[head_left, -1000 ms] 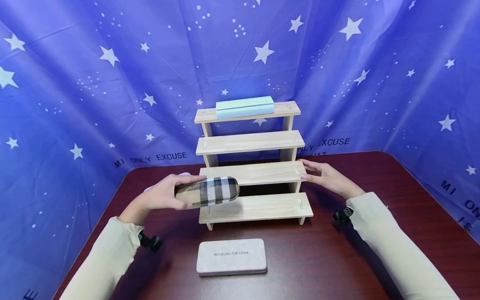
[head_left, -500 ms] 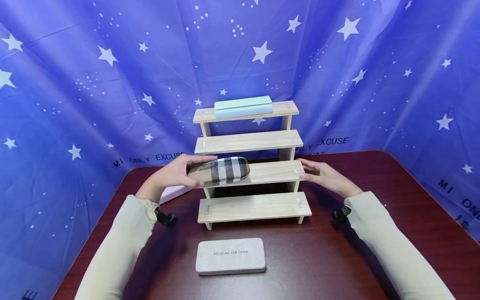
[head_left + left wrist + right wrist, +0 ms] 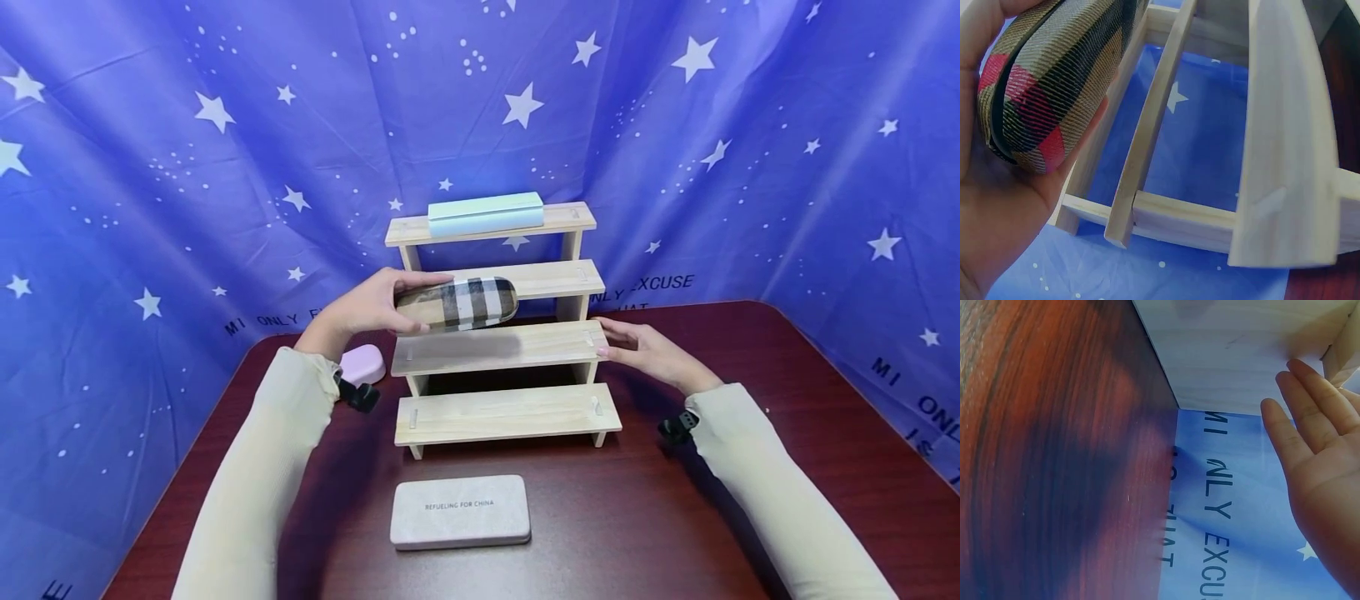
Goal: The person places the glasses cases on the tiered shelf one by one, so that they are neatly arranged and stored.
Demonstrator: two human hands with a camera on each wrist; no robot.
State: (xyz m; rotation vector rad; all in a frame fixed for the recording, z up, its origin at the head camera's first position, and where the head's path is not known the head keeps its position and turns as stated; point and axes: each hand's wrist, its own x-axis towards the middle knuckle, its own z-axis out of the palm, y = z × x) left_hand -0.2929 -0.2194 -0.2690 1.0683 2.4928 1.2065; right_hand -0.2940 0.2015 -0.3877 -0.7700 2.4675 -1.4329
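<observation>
My left hand [image 3: 366, 307] grips one end of a plaid glasses case [image 3: 478, 305], thumb below and fingers above. The case is held level in front of the second tier from the top of a wooden step shelf [image 3: 510, 412], overlapping that board in the head view. Up close, the left wrist view shows red, black and tan checks on the case [image 3: 1054, 94] and a dark seam. My right hand [image 3: 660, 357] touches the right end of the third board down. In the right wrist view, its fingers [image 3: 1300, 406] are fairly straight against the side panel.
A pale mint box-shaped case [image 3: 486, 214] lies on the top tier. In front of the shelf is a grey case [image 3: 460, 512] lettered "REFUELING FOR CHINA". A pink case [image 3: 363, 365] sits left of the shelf. A starry blue curtain [image 3: 300, 125] surrounds the dark red table [image 3: 615, 517].
My left hand has carried the plaid glasses case up and to the right, from above the lowest tier to the second from the top. The pink case came into view. My right hand stays put.
</observation>
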